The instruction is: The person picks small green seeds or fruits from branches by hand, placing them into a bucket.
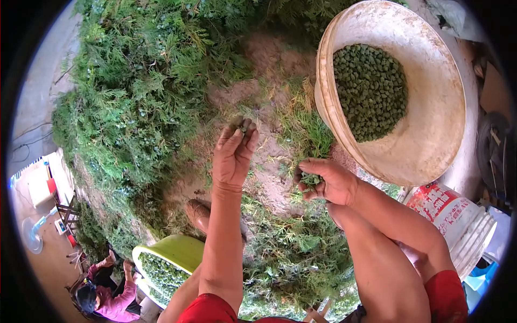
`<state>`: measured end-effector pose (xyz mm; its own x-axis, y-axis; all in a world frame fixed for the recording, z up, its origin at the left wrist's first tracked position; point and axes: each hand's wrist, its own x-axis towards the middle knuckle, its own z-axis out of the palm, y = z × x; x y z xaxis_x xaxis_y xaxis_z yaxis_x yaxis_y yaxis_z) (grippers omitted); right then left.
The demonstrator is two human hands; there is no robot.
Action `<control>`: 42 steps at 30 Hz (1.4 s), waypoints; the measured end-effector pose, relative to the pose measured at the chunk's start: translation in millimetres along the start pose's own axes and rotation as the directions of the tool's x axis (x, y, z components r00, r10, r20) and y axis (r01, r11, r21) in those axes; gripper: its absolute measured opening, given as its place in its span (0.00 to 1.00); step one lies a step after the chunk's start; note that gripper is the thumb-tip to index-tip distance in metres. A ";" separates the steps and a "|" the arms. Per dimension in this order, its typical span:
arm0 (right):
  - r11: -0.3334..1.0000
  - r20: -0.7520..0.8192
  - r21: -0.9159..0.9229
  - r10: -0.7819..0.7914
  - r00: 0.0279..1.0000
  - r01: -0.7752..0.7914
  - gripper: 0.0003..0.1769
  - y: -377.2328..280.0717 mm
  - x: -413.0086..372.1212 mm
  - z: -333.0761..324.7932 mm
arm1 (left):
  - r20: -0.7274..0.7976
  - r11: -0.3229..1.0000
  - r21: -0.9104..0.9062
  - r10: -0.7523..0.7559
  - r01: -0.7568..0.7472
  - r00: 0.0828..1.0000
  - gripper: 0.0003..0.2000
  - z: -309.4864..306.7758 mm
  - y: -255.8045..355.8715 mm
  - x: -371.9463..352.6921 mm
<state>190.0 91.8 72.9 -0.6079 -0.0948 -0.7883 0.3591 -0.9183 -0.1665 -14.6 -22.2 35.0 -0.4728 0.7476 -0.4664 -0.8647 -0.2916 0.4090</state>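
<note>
My left hand [235, 153] is raised over the bare ground, fingers curled together around a small dark-green cone [243, 128], partly hidden by the fingertips. Lower and to the right, my right hand [331, 181] is cupped with its fingers bent round a few green cones [311, 180]. Beyond it on the right, a large off-white bucket [433, 107] leans towards me, with many small green cones [371, 91] inside. Cut evergreen branches [134, 97] are heaped at the left, and more evergreen sprigs [301, 242] lie between my legs.
A yellow-green tub [186, 250] of green cones stands at lower left. Beyond it sits another person [110, 299] in a pink top. A white bucket with red print [444, 210] is under the large one. A fan [33, 234] stands far left, and a tyre [493, 153] far right.
</note>
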 end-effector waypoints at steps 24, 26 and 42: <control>0.993 0.211 0.077 0.076 0.975 -0.094 0.13 6.9 -2.8 1.6 | -0.267 0.939 0.343 0.128 -0.030 0.955 0.09 55.9 -43.1 -64.0; 0.981 0.260 -0.168 0.142 0.955 -0.101 0.16 7.4 -15.5 5.3 | -0.274 0.956 0.292 0.104 -0.020 0.956 0.08 48.8 -42.2 -62.2; -0.318 0.658 -0.741 -0.518 0.546 0.591 0.10 -48.2 -137.3 72.6 | -0.306 0.947 0.267 -0.095 0.181 0.947 0.06 74.3 -56.1 -77.2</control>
<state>204.8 121.1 232.2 -0.9842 0.1714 0.0454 0.0514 0.5209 -0.8521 83.1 -19.2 106.3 -0.4179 0.5532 -0.7206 -0.8587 0.0185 0.5122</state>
